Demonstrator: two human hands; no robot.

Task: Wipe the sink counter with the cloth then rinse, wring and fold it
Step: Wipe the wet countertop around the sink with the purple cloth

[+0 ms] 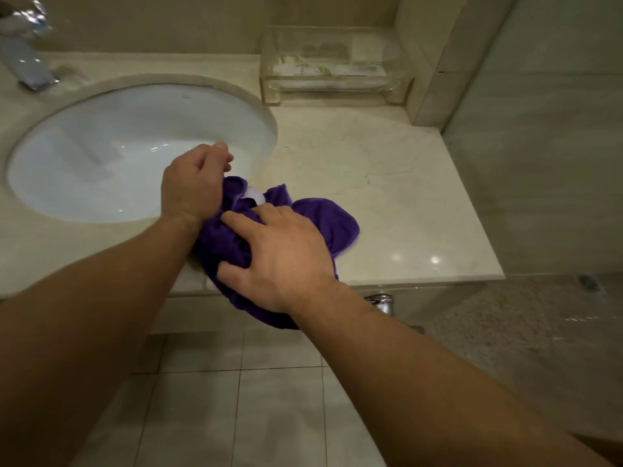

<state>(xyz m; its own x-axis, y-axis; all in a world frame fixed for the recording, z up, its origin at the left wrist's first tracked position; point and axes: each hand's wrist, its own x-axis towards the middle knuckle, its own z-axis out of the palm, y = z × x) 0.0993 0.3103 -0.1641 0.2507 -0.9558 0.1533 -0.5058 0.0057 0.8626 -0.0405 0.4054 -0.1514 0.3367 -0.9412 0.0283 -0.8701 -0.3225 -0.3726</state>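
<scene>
A crumpled purple cloth (323, 220) with a small white label lies bunched on the beige marble counter (404, 203), at the sink's right rim and partly over the counter's front edge. My left hand (194, 183) is closed on the cloth's left part, above the edge of the white oval sink (101, 156). My right hand (279, 251) presses down on the cloth's middle with fingers curled into its folds. Part of the cloth hangs below my right wrist.
A chrome tap (27, 62) stands at the back left of the sink. A clear acrylic box (333, 69) sits against the back wall on the right. A glass panel (539, 129) bounds the counter's right side. Tiled floor lies below.
</scene>
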